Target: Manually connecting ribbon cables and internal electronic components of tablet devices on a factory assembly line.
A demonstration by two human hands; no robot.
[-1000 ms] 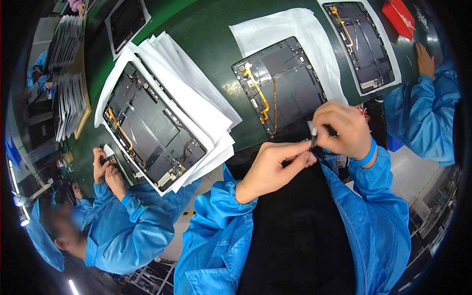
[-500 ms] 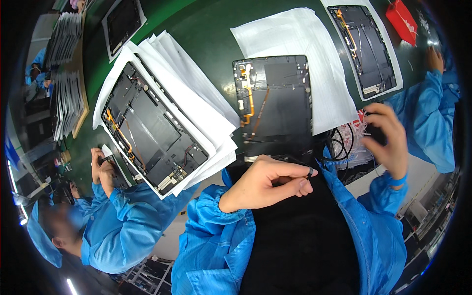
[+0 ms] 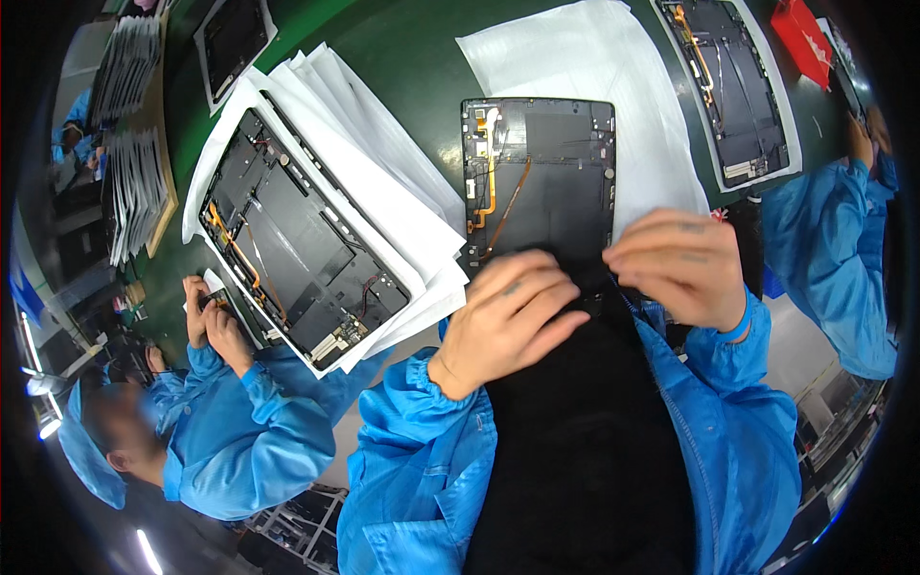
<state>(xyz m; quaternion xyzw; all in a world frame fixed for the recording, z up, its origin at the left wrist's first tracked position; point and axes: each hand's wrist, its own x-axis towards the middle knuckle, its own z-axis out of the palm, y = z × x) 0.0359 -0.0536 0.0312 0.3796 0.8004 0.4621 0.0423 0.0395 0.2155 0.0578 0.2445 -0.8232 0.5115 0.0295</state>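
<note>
A black tablet housing [image 3: 561,196] lies inside up in front of me, with an orange flex cable down its left side and a thin brown strip slanting across it. Over its near left end is my left hand [image 3: 513,314], slightly blurred, thumb apart from the fingers and nothing visible in them. My right hand [image 3: 688,264] is at the housing's near right edge, its fingers drawn together and pointing left. Motion blurs those fingertips, so whatever they pinch cannot be made out. Both hands hide the housing's near end. White sheet [image 3: 661,144] lies partly under the housing.
To the left, another open housing [image 3: 297,249] rests on a stack of white sheets [image 3: 383,182]. A further housing [image 3: 733,91] lies far right, near a red box [image 3: 802,43]. Co-workers in blue sit left [image 3: 240,422] and right [image 3: 824,259]. Upright sheets [image 3: 134,192] fill a far-left rack.
My left hand has opened from its pinch on a small black piece and moved up over the housing's near end. My right hand has come left and down to the housing's edge.
</note>
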